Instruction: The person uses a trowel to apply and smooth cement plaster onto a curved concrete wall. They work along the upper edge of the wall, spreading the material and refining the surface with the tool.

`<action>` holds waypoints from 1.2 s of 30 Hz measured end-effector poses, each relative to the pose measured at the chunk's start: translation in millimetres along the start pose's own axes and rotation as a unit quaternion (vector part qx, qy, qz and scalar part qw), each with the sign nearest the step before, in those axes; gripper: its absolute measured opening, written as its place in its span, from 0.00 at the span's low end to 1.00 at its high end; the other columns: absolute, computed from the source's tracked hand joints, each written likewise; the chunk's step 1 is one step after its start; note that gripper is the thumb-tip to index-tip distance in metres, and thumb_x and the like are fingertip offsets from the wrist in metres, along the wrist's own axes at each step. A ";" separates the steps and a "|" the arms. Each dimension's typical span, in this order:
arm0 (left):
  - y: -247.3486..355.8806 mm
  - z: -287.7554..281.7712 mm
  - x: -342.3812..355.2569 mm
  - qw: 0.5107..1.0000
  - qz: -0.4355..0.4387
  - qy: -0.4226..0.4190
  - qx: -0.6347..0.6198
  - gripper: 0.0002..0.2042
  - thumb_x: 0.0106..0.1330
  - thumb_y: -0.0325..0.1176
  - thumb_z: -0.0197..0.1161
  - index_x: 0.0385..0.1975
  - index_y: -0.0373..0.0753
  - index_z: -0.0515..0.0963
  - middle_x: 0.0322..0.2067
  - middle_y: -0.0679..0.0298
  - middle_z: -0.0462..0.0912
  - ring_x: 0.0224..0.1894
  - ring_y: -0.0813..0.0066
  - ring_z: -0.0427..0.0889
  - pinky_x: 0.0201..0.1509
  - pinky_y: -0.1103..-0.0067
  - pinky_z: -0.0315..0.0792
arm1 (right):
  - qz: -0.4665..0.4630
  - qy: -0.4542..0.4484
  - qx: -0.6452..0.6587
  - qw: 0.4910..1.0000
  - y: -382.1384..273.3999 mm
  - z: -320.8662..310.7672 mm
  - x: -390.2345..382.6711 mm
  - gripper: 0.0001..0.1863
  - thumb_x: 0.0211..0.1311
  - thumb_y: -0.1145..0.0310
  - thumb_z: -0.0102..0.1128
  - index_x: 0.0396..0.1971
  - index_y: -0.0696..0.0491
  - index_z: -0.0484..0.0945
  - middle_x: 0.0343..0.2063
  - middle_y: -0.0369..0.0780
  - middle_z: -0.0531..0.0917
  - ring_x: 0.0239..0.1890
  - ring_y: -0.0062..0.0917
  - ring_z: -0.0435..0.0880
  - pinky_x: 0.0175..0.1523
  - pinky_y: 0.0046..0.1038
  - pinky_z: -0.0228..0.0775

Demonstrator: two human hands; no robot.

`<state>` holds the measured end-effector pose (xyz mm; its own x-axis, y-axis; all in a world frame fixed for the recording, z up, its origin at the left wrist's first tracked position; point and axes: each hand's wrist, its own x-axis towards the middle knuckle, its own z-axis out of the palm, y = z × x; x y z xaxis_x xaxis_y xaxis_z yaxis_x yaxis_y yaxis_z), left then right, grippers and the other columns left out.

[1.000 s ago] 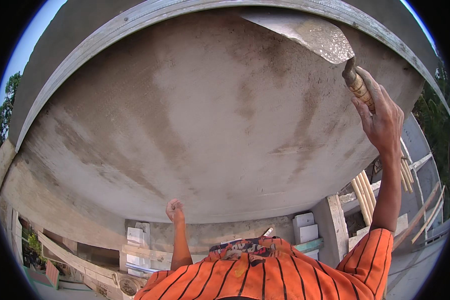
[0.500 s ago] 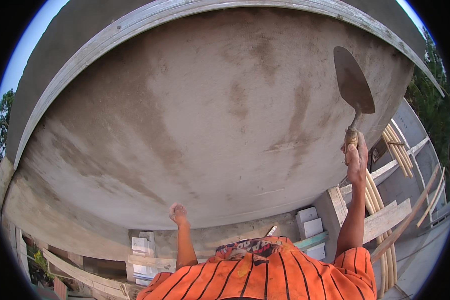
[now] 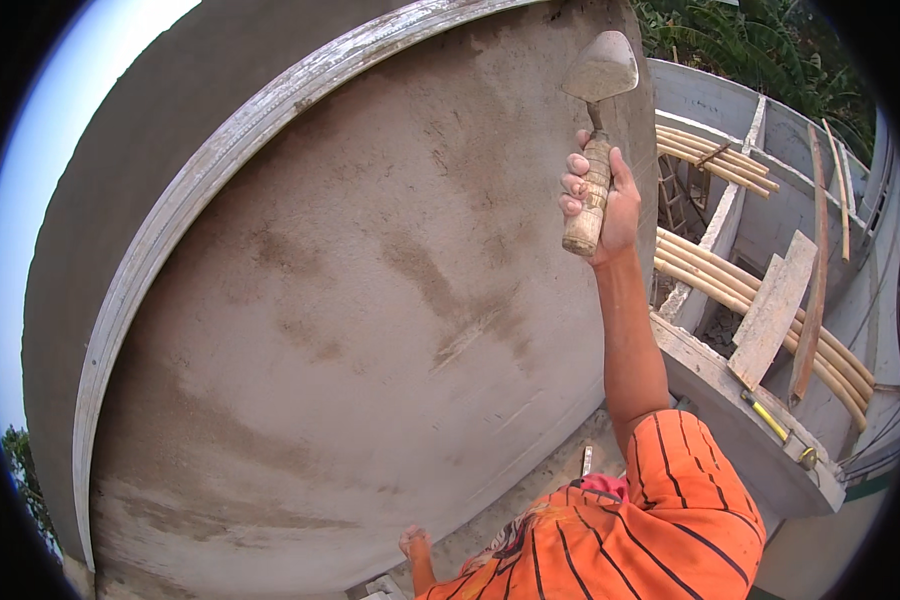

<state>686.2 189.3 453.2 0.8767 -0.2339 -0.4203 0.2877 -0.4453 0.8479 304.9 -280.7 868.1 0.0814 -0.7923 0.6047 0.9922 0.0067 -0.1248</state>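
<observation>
My right hand [image 3: 600, 200] grips the wooden handle of a metal trowel [image 3: 600, 65], its blade pointing up beside the right edge of a large grey plastered surface [image 3: 360, 330]. A long pale straightedge strip [image 3: 210, 160] curves through the fisheye view along that surface's upper left border. Low in the picture, my left hand [image 3: 415, 540] is curled closed near the lower part of the plaster; whether it holds anything is too small to tell.
At right are concrete ledges [image 3: 720, 245], bamboo poles [image 3: 710, 270], loose boards [image 3: 775, 310], a yellow-handled tool [image 3: 765, 412] and a small yellow-and-dark item [image 3: 807, 458]. Banana leaves and trees [image 3: 750, 40] stand beyond, with sky at far left.
The view has swung toward the right side, showing more ledges and poles. My right hand has turned the trowel and now appears higher and further left in the picture; my left hand appears lower.
</observation>
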 end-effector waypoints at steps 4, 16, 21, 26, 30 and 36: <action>-60.3 -1.3 11.8 0.981 -0.132 -0.061 0.129 0.15 0.62 0.28 0.58 0.49 0.39 0.74 0.36 0.59 0.82 0.32 0.68 0.81 0.33 0.71 0.75 | -0.038 -0.055 0.103 0.992 -50.0 -25.0 91.3 0.21 0.74 0.51 0.31 0.48 0.53 0.66 0.27 0.36 0.70 0.24 0.21 0.71 0.27 0.25 0.72; -70.7 37.6 -6.6 0.974 -0.144 -0.130 0.119 0.15 0.63 0.28 0.58 0.50 0.39 0.75 0.38 0.59 0.82 0.33 0.68 0.82 0.34 0.71 0.75 | -0.067 0.028 0.165 0.984 -1.6 20.1 145.9 0.19 0.74 0.52 0.30 0.40 0.52 0.65 0.22 0.35 0.69 0.21 0.20 0.69 0.25 0.24 0.70; -120.1 -3.5 -19.0 0.981 -0.129 -0.111 0.097 0.15 0.63 0.28 0.57 0.50 0.40 0.75 0.39 0.59 0.83 0.33 0.68 0.82 0.34 0.71 0.76 | 0.014 0.038 0.132 0.990 61.7 57.5 113.3 0.16 0.74 0.53 0.29 0.41 0.48 0.63 0.22 0.33 0.67 0.19 0.17 0.68 0.22 0.21 0.70; -162.5 10.0 -53.3 0.977 0.029 -0.101 0.184 0.13 0.64 0.30 0.59 0.49 0.42 0.76 0.37 0.64 0.83 0.31 0.71 0.83 0.30 0.73 0.75 | 0.052 -0.070 0.171 0.981 82.3 54.0 60.6 0.20 0.73 0.52 0.27 0.43 0.50 0.66 0.22 0.33 0.68 0.20 0.17 0.71 0.21 0.21 0.72; -174.6 14.5 -89.8 0.993 -0.047 -0.063 0.083 0.14 0.60 0.31 0.62 0.47 0.43 0.78 0.32 0.65 0.83 0.29 0.72 0.82 0.26 0.75 0.73 | 0.006 -0.093 0.237 0.967 87.6 90.2 62.9 0.21 0.73 0.52 0.26 0.44 0.49 0.66 0.22 0.33 0.70 0.21 0.17 0.73 0.21 0.22 0.73; -180.5 -5.4 -156.9 0.983 -0.183 0.031 0.010 0.17 0.55 0.29 0.65 0.46 0.42 0.78 0.30 0.61 0.83 0.29 0.71 0.83 0.24 0.76 0.71 | 0.187 -0.101 0.372 0.903 197.3 186.0 -60.2 0.21 0.73 0.45 0.29 0.42 0.45 0.66 0.22 0.33 0.71 0.21 0.18 0.74 0.22 0.23 0.74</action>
<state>498.8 311.0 367.8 0.7380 -0.0021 -0.6748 0.5808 -0.5072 0.6367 513.3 -118.2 953.4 0.3656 -0.5221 0.7705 0.6738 0.7196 0.1679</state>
